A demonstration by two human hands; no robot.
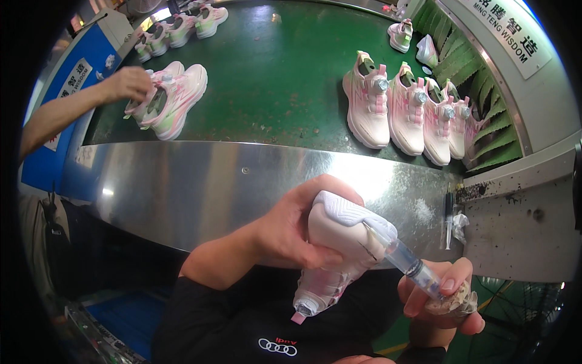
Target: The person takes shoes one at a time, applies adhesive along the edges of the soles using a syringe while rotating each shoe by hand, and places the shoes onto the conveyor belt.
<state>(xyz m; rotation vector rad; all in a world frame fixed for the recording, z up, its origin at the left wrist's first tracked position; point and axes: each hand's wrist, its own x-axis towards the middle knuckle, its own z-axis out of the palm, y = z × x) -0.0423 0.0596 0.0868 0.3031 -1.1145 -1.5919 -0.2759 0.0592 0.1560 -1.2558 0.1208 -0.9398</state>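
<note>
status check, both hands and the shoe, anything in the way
Left hand gripping white-and-pink sneaker, sole turned upward. Right hand holding clear plastic syringe, tip at sole edge. Nothing visibly blocking; another person's hand off at left.

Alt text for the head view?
A person's left hand grips a pink-and-white shoe while the right hand holds a clear syringe at its sole edge. Similar shoes stand on a green surface beyond, near a co-worker's hand.

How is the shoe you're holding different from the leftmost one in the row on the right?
The held shoe is tilted, showing its sole; the row shoe stands upright. The held shoe has a syringe pointed at it; the row shoe doesn't. Both are pale with pink parts.
</note>
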